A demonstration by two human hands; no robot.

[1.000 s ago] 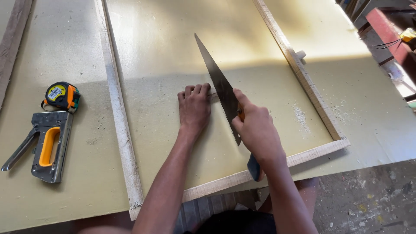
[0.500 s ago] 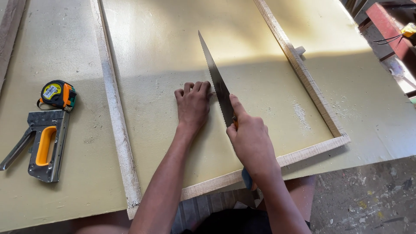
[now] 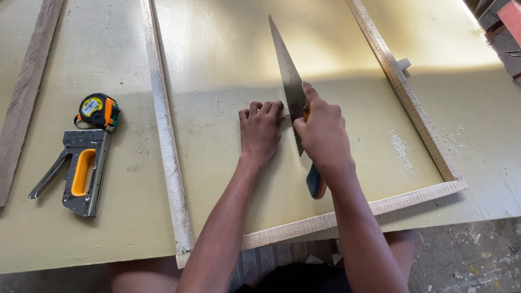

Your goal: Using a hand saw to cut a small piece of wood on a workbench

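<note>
My right hand [image 3: 321, 130] grips the dark blue and orange handle of a hand saw [image 3: 286, 81], index finger stretched along the blade. The blade points away from me, its toothed edge down on a pale yellow-green board [image 3: 228, 65]. My left hand [image 3: 261, 128] lies flat on the board just left of the blade, fingertips close to the teeth. A frame of thin wooden strips [image 3: 166, 141] lies around this part of the board.
A grey and orange staple gun [image 3: 78, 171] and a yellow and black tape measure [image 3: 99, 110] lie on the board at the left. Another wooden strip [image 3: 24, 97] runs along the far left. Sawdust [image 3: 400, 147] is scattered at the right. The concrete floor [image 3: 477, 255] shows beyond the near edge.
My right hand has pushed the saw forward and to the left along the board, closing up beside my left hand. The left hand has stayed pressed in place.
</note>
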